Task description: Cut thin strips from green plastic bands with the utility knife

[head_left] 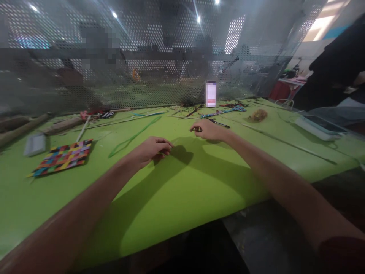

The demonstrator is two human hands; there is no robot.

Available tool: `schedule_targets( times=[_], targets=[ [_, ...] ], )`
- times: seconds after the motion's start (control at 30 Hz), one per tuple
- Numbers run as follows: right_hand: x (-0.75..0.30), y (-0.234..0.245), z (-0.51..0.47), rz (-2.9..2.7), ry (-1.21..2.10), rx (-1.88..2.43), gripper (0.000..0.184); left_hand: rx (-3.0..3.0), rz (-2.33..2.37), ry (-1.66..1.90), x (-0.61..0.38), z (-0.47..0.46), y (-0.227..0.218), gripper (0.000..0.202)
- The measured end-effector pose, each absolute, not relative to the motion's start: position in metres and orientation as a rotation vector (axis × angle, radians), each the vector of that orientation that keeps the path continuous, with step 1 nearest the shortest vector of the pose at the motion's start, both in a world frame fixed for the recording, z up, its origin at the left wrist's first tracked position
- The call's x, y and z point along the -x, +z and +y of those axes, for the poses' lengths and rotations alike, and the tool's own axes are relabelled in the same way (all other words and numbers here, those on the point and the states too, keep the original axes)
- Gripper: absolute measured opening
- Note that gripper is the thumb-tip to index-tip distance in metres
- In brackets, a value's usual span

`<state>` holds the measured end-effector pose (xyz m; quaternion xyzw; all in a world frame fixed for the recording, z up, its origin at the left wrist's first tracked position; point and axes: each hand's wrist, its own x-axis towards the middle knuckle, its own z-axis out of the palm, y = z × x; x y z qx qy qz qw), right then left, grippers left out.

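Observation:
Both my hands rest on a bright green table [176, 198]. My left hand [152, 149] has its fingers curled and pinched together over the surface; something thin may be in them, but I cannot make it out. My right hand [208, 130] is farther back, fingers closed on a small dark object whose end shows at the fingertips. A black pen [219, 123] lies just behind that hand. A long green strip [134, 137] runs diagonally left of my left hand.
A multicoloured woven mat [64, 156] and a grey pad [34, 144] lie at the left. Strips, sticks and a blue woven band [224, 111] litter the back edge under a perforated metal screen [128, 64]. A phone [211, 94] leans there. A clear tray [319, 125] and a person in black [336, 68] are right.

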<state>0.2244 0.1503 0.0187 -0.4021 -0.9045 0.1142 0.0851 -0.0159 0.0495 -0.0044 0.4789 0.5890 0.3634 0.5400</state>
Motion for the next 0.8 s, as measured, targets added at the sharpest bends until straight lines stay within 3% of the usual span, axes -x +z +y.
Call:
schedule_targets(
  times=[0.13, 0.27, 0.63, 0.8],
  targets=[
    [-0.215, 0.006, 0.149, -2.668, 0.216, 1.254, 0.033, -1.163, 1.414, 0.843, 0.016, 0.048, -0.004, 0.008],
    [-0.212, 0.002, 0.148, -2.636, 0.134, 1.266, 0.024, -1.189, 1.424, 0.833, 0.016, 0.048, -0.005, 0.007],
    [-0.222, 0.015, 0.150, -2.467, 0.437, 1.214, 0.020, -1.310, 1.442, 0.811, 0.016, 0.050, -0.008, 0.004],
    [-0.218, 0.016, 0.146, -2.488, 0.280, 1.316, 0.015, -1.373, 1.449, 0.795, 0.016, 0.051, -0.009, 0.004]
  ],
)
